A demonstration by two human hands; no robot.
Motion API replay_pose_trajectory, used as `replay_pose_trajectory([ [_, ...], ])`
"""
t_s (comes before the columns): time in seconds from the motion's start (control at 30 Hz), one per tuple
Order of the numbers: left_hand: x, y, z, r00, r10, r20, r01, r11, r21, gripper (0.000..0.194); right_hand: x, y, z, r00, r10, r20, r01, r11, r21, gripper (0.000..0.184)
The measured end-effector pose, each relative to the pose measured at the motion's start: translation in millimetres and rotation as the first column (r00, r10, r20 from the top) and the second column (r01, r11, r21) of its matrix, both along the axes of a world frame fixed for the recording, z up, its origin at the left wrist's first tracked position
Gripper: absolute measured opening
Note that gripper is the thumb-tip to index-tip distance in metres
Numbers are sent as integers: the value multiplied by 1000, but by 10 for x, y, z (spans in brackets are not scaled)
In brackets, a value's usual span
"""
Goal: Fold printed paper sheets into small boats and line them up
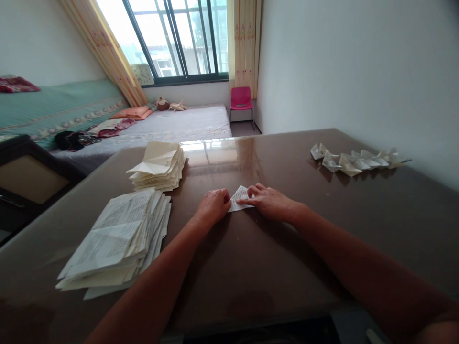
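Note:
A small piece of printed paper point(241, 195), folded to a peaked shape, lies on the brown table between my hands. My left hand point(214, 204) is closed at the paper's left edge and pinches its corner. From the other side my right hand point(269, 200) reaches over the paper, index finger stretched across its face and pressing it, the other fingers bent at the right edge. Part of the paper is hidden under those fingers.
Left of my arms lie a stack of printed sheets point(111, 234) and, behind it, a stack of cream paper point(158, 165). Several folded paper boats point(349, 165) stand at the table's point(304, 277) far right, near the wall. A bed point(204, 122) and pink chair point(241, 99) are beyond.

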State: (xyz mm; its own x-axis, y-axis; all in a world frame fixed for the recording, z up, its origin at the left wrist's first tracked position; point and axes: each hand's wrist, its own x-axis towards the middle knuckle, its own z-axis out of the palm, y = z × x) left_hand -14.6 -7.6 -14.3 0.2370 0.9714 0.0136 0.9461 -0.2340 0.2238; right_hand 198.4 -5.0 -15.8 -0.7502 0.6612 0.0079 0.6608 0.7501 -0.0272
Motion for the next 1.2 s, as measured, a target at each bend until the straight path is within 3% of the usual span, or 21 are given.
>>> replay_pose_trajectory([
  [0.13,31,-89,-38,990,-59,-127,72,992,100,23,-6,-12,16,1000,-8,-4,8,1000,-18,47],
  [0.3,-14,-158,44,961,-193,-200,208,976,59,26,-1,-18,17,1000,-8,-22,7,999,-33,47],
  [0.57,-125,-200,123,876,-451,-169,458,889,1,30,173,80,16,982,82,-172,-104,987,-124,42],
  [0.77,-63,-183,134,867,-450,-215,458,889,-13,22,208,102,64,974,42,-224,-79,984,-157,63],
  [1.0,59,-232,156,881,-377,-285,409,911,58,21,17,16,59,996,-25,-91,26,1000,13,39],
  [1.2,98,-233,206,876,-367,-312,391,920,16,23,-57,-31,92,998,-64,15,63,995,76,25],
])
